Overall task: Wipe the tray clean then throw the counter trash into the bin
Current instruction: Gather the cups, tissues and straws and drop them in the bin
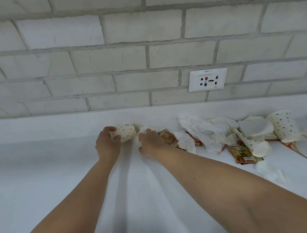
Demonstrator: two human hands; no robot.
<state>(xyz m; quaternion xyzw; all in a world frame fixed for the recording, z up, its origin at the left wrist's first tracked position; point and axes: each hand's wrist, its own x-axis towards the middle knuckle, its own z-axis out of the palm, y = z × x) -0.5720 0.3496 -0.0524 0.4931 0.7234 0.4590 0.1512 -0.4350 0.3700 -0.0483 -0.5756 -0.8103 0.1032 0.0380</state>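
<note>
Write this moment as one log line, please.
step: clearing counter | left hand: grips dotted paper cup | right hand: grips crumpled tissue | bin: not in view

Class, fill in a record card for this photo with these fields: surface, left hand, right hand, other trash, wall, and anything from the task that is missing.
Surface: white counter
Left hand: grips a dotted paper cup lying on its side
Right hand: fingers curled over a crumpled tissue
Other trash, to the right: loose tissues, a foil wrapper, a second dotted cup
Wall: pale brick with a socket
Missing: tray and bin not in view
</note>
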